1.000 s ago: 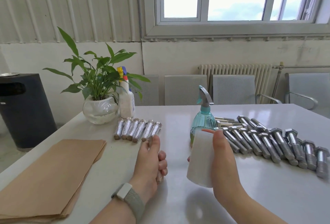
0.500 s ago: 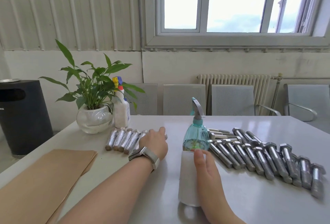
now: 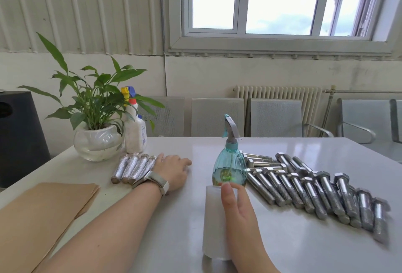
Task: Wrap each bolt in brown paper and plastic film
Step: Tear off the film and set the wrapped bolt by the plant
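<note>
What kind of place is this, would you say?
Probably a factory office or meeting room used for hand packing. Bare steel bolts lie in rows on a white table beside a stack of brown paper, with a wall radiator and metal waiting chairs behind.

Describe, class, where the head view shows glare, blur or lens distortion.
Head view: the window is bright and washed out; its light glares off the table; the bare bolts smear towards the right edge; wall panels and window frame lean, as wide-angle distortion.
</note>
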